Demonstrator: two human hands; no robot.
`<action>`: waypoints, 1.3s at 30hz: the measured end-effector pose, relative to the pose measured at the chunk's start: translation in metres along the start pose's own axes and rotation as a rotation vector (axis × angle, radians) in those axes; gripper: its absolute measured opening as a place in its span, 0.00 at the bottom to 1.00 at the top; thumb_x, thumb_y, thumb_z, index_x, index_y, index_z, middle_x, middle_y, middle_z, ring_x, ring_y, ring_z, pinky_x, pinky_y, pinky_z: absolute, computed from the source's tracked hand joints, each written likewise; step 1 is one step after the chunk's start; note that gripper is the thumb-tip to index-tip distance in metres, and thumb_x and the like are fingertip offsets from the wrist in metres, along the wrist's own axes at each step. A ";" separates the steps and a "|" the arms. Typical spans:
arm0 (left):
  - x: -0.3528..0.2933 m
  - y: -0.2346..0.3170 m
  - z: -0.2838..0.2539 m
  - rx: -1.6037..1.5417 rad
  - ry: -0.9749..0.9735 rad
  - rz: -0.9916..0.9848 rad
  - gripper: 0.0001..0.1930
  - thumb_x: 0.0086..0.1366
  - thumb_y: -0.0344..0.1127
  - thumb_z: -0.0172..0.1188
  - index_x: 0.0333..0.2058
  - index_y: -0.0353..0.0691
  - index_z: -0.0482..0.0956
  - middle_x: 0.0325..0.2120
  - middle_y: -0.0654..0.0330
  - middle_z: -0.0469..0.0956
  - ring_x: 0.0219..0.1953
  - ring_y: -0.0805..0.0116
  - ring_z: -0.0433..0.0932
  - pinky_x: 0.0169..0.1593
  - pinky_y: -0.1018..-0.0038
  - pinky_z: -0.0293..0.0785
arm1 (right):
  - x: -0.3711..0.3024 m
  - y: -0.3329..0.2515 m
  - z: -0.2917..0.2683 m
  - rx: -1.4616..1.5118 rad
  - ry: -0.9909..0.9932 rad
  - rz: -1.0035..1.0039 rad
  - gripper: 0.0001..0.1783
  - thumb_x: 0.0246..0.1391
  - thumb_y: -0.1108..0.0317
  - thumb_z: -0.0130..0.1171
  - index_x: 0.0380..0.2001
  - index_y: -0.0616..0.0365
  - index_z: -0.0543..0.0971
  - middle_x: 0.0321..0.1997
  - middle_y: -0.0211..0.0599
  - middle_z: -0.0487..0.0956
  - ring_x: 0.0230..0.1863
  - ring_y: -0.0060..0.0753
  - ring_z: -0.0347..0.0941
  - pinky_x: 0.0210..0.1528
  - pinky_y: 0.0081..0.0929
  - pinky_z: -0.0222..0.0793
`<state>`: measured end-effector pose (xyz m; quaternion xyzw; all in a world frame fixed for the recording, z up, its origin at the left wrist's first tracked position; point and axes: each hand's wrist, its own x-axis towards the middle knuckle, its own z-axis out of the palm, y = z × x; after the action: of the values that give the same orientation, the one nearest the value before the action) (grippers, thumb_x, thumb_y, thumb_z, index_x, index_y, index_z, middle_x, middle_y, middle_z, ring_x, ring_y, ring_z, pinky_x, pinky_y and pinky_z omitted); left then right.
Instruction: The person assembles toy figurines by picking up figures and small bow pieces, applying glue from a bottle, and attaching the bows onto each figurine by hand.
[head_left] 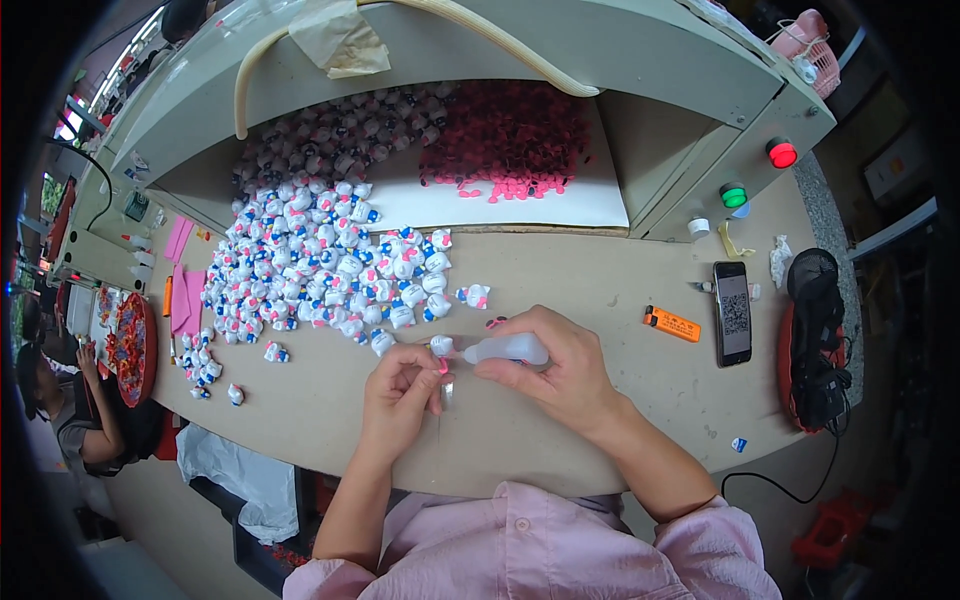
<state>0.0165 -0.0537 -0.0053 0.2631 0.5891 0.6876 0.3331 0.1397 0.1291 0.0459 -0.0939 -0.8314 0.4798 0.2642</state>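
Observation:
My left hand (397, 398) is closed in a pinch on a small white figurine (441, 344), with a bit of pink showing at the fingertips. In my right hand (565, 375) is a translucent white squeeze bottle (512, 349), tipped on its side. Its narrow nozzle points left and comes close to the figurine; whether they touch I cannot tell. A dark pink piece (495, 323) lies by my right fingers. Beyond my left hand spreads a large heap of white figurines (310, 265) with blue and pink parts, several of them lying loose at its edge.
Small pink pieces (510, 160) cover part of a white board (400, 207) under the machine hood (560, 45). To the right lie an orange lighter (672, 324), a phone (733, 315) and a red basket (790, 370) with black things. At far left a person (85, 410) sits by a red tray (133, 350).

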 end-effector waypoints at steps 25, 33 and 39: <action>0.000 0.000 0.006 0.058 0.026 0.007 0.02 0.69 0.24 0.53 0.39 0.36 0.70 0.36 0.55 0.79 0.22 0.79 0.73 0.25 0.83 0.69 | -0.003 -0.002 0.012 -0.180 0.173 -0.368 0.25 0.34 0.63 0.79 0.35 0.58 0.78 0.27 0.35 0.76 0.25 0.36 0.73 0.26 0.29 0.69; 0.001 -0.001 0.009 0.043 0.089 -0.028 0.01 0.70 0.25 0.52 0.39 0.37 0.71 0.33 0.58 0.79 0.21 0.80 0.73 0.24 0.83 0.68 | -0.005 -0.003 0.013 -0.256 0.152 -0.428 0.27 0.31 0.63 0.80 0.34 0.59 0.77 0.25 0.36 0.74 0.23 0.36 0.71 0.24 0.29 0.67; 0.001 0.000 0.009 0.028 0.089 -0.015 0.01 0.70 0.25 0.52 0.39 0.37 0.71 0.33 0.58 0.78 0.21 0.79 0.73 0.24 0.83 0.69 | -0.005 -0.005 0.014 -0.218 0.153 -0.441 0.27 0.31 0.63 0.80 0.35 0.59 0.77 0.25 0.36 0.74 0.23 0.37 0.71 0.24 0.29 0.67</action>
<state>0.0230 -0.0471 -0.0038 0.2324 0.6150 0.6876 0.3081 0.1372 0.1142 0.0435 0.0257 -0.8561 0.3096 0.4129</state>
